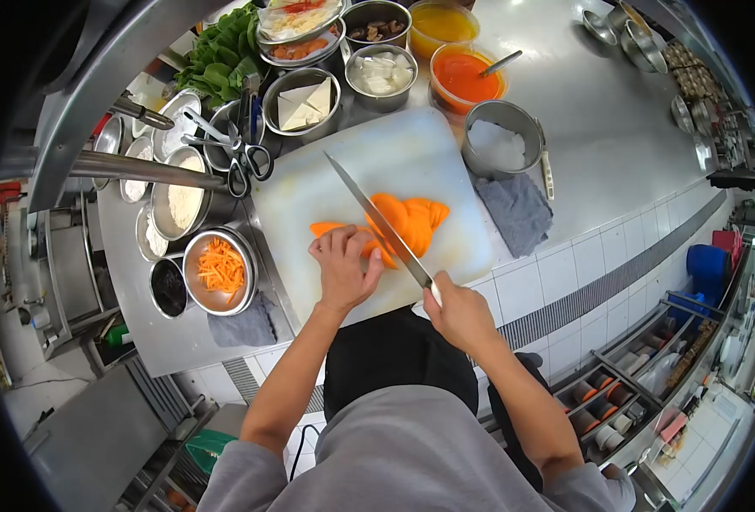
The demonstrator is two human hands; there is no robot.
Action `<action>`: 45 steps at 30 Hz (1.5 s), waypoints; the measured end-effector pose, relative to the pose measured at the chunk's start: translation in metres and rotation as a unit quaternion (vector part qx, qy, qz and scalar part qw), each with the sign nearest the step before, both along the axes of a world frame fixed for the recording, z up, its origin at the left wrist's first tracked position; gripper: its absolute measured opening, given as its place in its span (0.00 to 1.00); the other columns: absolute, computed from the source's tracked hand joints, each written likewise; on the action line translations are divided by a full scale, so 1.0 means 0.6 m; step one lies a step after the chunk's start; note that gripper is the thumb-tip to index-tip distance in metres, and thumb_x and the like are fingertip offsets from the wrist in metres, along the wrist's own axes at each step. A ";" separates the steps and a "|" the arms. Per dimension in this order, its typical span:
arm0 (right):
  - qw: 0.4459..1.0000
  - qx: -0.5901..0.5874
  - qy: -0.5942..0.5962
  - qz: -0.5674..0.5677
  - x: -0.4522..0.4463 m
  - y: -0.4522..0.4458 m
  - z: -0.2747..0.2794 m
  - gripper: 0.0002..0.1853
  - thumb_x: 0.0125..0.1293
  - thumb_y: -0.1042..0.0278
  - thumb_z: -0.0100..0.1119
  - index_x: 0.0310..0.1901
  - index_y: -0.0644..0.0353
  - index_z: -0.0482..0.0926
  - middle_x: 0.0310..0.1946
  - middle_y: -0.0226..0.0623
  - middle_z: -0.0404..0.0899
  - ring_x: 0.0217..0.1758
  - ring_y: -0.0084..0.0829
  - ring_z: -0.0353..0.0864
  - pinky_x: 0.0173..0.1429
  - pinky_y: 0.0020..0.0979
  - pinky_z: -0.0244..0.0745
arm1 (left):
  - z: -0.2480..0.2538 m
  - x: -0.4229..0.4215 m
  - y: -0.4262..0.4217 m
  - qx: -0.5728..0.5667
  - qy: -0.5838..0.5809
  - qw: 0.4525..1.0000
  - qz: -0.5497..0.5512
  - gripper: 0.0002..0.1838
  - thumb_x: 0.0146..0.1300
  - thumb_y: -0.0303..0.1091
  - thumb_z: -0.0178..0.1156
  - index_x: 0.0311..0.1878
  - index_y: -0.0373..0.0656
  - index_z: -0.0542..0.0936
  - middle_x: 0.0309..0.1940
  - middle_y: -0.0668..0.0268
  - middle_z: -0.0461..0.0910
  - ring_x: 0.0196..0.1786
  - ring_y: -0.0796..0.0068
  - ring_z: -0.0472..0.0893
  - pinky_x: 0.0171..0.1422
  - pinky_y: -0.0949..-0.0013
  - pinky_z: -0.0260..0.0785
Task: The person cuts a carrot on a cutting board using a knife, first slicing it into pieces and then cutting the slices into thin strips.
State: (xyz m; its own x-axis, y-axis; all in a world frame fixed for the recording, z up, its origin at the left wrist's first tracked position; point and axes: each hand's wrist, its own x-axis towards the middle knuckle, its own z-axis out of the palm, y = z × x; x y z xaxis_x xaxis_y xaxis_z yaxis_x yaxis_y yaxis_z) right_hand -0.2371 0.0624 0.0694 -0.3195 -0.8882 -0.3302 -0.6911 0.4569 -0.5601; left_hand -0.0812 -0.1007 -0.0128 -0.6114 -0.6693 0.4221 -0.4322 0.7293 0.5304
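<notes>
My right hand (461, 314) is wrapped round the handle of a long kitchen knife (377, 215). The blade slants up and left across orange carrot slices (410, 224) on a white cutting board (296, 192). Left of the blade, my left hand (346, 266) has its fingers bent over more carrot slices (322, 229), pressing them against the board. The larger fanned pile lies on the blade's right side. Part of the carrot is hidden beneath my left fingers. A steel bowl of shredded carrot (221, 266) stands to the left of the board.
Behind the board are a bowl of tofu (305, 107), a tub of orange-red sauce (463, 78) and a steel pot (514, 162). Scissors (245, 158) rest at the left among flour bowls (187, 196). Grey cloths (516, 213) lie near the counter's front edge.
</notes>
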 end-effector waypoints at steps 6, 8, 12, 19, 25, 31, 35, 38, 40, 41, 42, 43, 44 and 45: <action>0.997 -0.003 0.018 -0.070 -0.014 0.082 0.031 0.14 0.73 0.61 0.61 0.41 0.62 0.70 0.20 0.53 0.81 0.25 0.60 0.83 0.32 0.55 0.78 | 0.026 0.027 -0.014 0.029 -0.051 0.996 -0.060 0.17 0.60 0.38 0.67 0.52 0.50 0.79 0.52 0.63 0.76 0.58 0.58 0.72 0.63 0.49 0.55; 0.996 0.003 0.020 -0.088 -0.018 0.104 0.028 0.14 0.73 0.60 0.61 0.41 0.62 0.70 0.20 0.54 0.80 0.26 0.60 0.83 0.32 0.56 0.78 | 0.037 0.030 -0.016 0.045 -0.075 0.993 -0.078 0.16 0.60 0.39 0.68 0.51 0.48 0.80 0.52 0.63 0.76 0.58 0.58 0.72 0.63 0.49 0.56; 0.990 -0.001 0.012 -0.139 -0.021 0.141 0.003 0.14 0.74 0.59 0.60 0.42 0.62 0.71 0.21 0.57 0.81 0.28 0.63 0.83 0.33 0.58 0.77 | 0.059 -0.004 -0.037 0.088 -0.135 0.983 -0.084 0.24 0.58 0.42 0.71 0.57 0.48 0.78 0.57 0.60 0.74 0.61 0.56 0.72 0.65 0.48 0.57; 0.985 0.008 0.008 -0.170 -0.033 0.169 -0.008 0.15 0.75 0.57 0.58 0.44 0.63 0.71 0.24 0.60 0.82 0.30 0.65 0.84 0.35 0.59 0.77 | 0.094 -0.084 -0.059 0.127 -0.260 0.953 -0.087 0.59 0.43 0.55 0.83 0.78 0.50 0.65 0.70 0.54 0.66 0.72 0.45 0.67 0.71 0.42 0.62; 0.984 0.024 0.004 -0.176 -0.043 0.184 -0.009 0.15 0.75 0.59 0.59 0.43 0.64 0.71 0.26 0.58 0.84 0.33 0.65 0.84 0.36 0.57 0.78 | 0.068 -0.092 -0.026 0.184 -0.252 0.947 -0.070 0.60 0.42 0.53 0.85 0.78 0.48 0.64 0.69 0.50 0.68 0.69 0.43 0.70 0.71 0.45 0.68; 0.987 0.001 0.004 -0.159 -0.042 0.188 -0.012 0.15 0.75 0.58 0.59 0.44 0.62 0.71 0.25 0.59 0.83 0.30 0.65 0.84 0.35 0.60 0.77 | 0.101 -0.061 -0.028 0.076 -0.113 0.990 -0.048 0.47 0.47 0.47 0.83 0.70 0.45 0.71 0.64 0.51 0.71 0.65 0.45 0.73 0.66 0.48 0.71; 0.993 -0.014 0.021 -0.114 -0.037 0.173 0.031 0.13 0.75 0.59 0.59 0.43 0.62 0.71 0.24 0.54 0.83 0.28 0.60 0.85 0.33 0.56 0.78 | 0.093 0.063 -0.054 0.076 -0.001 0.996 -0.055 0.29 0.54 0.41 0.78 0.57 0.44 0.79 0.60 0.54 0.73 0.64 0.48 0.73 0.65 0.50 0.69; 0.998 -0.009 0.036 -0.055 -0.021 0.157 0.046 0.13 0.74 0.60 0.60 0.42 0.61 0.71 0.23 0.51 0.83 0.26 0.57 0.85 0.31 0.53 0.80 | 0.048 0.120 -0.012 0.079 -0.066 0.988 -0.112 0.24 0.57 0.40 0.76 0.54 0.46 0.79 0.58 0.56 0.74 0.64 0.50 0.72 0.67 0.49 0.64; 0.998 -0.013 0.053 -0.005 -0.007 0.139 0.043 0.12 0.74 0.61 0.60 0.40 0.61 0.71 0.23 0.47 0.83 0.24 0.53 0.85 0.30 0.48 0.81 | 0.031 0.101 0.004 0.044 -0.082 0.990 -0.106 0.23 0.58 0.39 0.75 0.54 0.47 0.79 0.58 0.57 0.74 0.64 0.50 0.72 0.68 0.48 0.63; 0.999 -0.012 0.053 -0.003 0.001 0.131 0.038 0.12 0.74 0.61 0.60 0.40 0.61 0.71 0.23 0.47 0.83 0.24 0.53 0.85 0.30 0.48 0.81 | 0.022 0.089 0.014 0.010 -0.097 0.990 -0.100 0.21 0.59 0.37 0.74 0.55 0.48 0.79 0.57 0.59 0.74 0.63 0.51 0.72 0.68 0.48 0.62; 0.998 -0.006 0.061 0.006 0.009 0.122 0.029 0.12 0.74 0.61 0.60 0.40 0.60 0.71 0.23 0.48 0.83 0.24 0.54 0.85 0.30 0.49 0.81 | 0.011 0.077 0.013 0.008 -0.081 0.993 -0.082 0.19 0.60 0.38 0.72 0.54 0.49 0.81 0.57 0.60 0.74 0.62 0.52 0.72 0.67 0.47 0.61; 0.997 0.001 0.069 0.017 0.014 0.114 0.020 0.12 0.73 0.62 0.60 0.40 0.60 0.71 0.22 0.49 0.83 0.24 0.54 0.84 0.30 0.50 0.80 | 0.012 0.064 0.011 0.010 -0.082 0.994 -0.078 0.19 0.60 0.38 0.72 0.54 0.49 0.81 0.57 0.60 0.74 0.62 0.52 0.72 0.67 0.47 0.61; 0.997 -0.003 0.078 0.024 0.018 0.110 0.009 0.12 0.74 0.62 0.60 0.40 0.60 0.71 0.22 0.48 0.83 0.23 0.52 0.85 0.29 0.49 0.80 | 0.013 0.051 0.006 0.008 -0.070 0.995 -0.068 0.18 0.61 0.40 0.72 0.53 0.50 0.81 0.57 0.61 0.73 0.62 0.53 0.72 0.67 0.46 0.59; 0.997 -0.002 0.077 0.026 0.019 0.102 0.007 0.12 0.74 0.62 0.60 0.40 0.60 0.71 0.22 0.48 0.83 0.23 0.52 0.85 0.29 0.49 0.80 | 0.013 0.043 0.003 0.006 -0.058 0.997 -0.058 0.18 0.61 0.41 0.71 0.53 0.51 0.82 0.57 0.61 0.73 0.62 0.53 0.71 0.67 0.46 0.57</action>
